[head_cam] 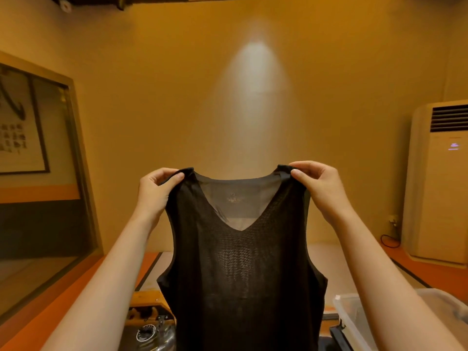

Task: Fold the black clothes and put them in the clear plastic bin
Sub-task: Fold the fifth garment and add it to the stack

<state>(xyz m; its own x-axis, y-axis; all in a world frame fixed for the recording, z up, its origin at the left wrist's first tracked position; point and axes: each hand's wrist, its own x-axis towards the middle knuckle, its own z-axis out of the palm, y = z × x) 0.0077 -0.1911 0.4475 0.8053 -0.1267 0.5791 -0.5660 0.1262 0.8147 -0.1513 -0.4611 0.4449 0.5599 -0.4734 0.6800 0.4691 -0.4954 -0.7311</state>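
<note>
Dim, warm amber light fills the room. A pale cone of light falls on the wall (255, 79) straight above the vest (240, 274), brightest near its top and fading downward. Lit from behind, the vest shows its mesh, and the cloth inside its neckline glows grey. Left of the vest, a glass pane (50, 148) carries dull reflections. Straight lines bow far left and right of the vest. The whole picture is soft, and the bin (354, 320) at the vest's lower right is hazy.

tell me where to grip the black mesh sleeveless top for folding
Grip the black mesh sleeveless top by its two shoulder straps, one from each outer side, as the left hand and right hand pinch them: held there it hangs flat.
</note>
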